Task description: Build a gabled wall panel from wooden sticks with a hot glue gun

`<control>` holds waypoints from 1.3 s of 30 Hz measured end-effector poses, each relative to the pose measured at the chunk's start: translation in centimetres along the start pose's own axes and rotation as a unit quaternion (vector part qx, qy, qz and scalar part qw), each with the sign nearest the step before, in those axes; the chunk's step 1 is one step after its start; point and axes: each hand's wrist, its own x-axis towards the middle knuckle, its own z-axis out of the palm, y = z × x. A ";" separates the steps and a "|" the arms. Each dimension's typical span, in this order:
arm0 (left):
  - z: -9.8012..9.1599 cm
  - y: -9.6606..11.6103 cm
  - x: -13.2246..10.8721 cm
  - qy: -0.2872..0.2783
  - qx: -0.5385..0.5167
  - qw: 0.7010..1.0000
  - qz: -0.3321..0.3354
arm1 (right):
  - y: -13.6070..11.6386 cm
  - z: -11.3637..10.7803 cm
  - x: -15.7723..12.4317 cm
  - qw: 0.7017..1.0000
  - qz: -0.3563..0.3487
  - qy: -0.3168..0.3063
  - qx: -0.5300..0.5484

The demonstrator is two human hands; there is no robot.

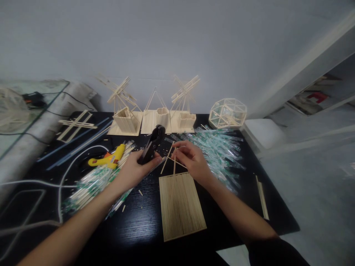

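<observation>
My left hand point(135, 169) is closed around black cutting pliers point(152, 143), whose jaws point up and away from me. My right hand point(191, 159) pinches thin wooden sticks point(174, 162) just above the far edge of a flat panel of glued sticks point(180, 205) lying on the black table point(144, 229). The pliers and the sticks are close together, a little apart.
A yellow glue gun point(109, 159) with a white cable lies left of my hand. Heaps of wrapped sticks point(219, 151) lie on both sides. Three stick windmill models point(155, 116) and a stick dome point(227, 113) stand at the back. Loose sticks point(262, 197) lie at the right edge.
</observation>
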 end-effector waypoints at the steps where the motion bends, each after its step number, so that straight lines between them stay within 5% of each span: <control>1: -0.1 0.0 0.0 -0.001 0.002 1.000 0.002 | -0.1 -0.3 0.2 1.000 0.003 0.016 0.014; 5: -0.9 -0.1 -0.1 -0.006 -0.031 0.999 -0.001 | -0.4 -1.9 1.1 0.995 -0.016 0.087 0.033; 8: -1.8 -0.1 0.0 -0.001 -0.151 0.988 -0.009 | -0.7 -3.0 1.6 0.992 -0.027 0.117 0.041; 12: -2.8 0.4 0.2 0.088 -0.265 0.960 0.014 | -0.7 -3.4 1.8 0.992 -0.026 0.123 0.021; 22: -3.7 0.8 0.7 0.238 -0.277 0.926 0.096 | 0.4 -3.5 2.0 0.991 -0.016 0.077 -0.104; 24: -4.3 0.9 0.6 0.250 -0.259 0.926 0.114 | 0.5 -3.9 2.3 0.974 -0.025 0.070 -0.215; 28: -5.2 1.1 0.7 0.272 -0.212 0.929 0.135 | 1.3 -4.6 2.6 0.881 0.018 0.018 -0.473; 33: -5.1 0.9 0.7 0.261 -0.168 0.942 0.127 | 3.2 -4.5 2.5 0.832 0.078 -0.061 -0.546; 39: -3.8 -0.4 0.8 0.230 -0.101 0.964 0.091 | 4.4 -3.5 2.0 0.782 0.102 -0.083 -0.609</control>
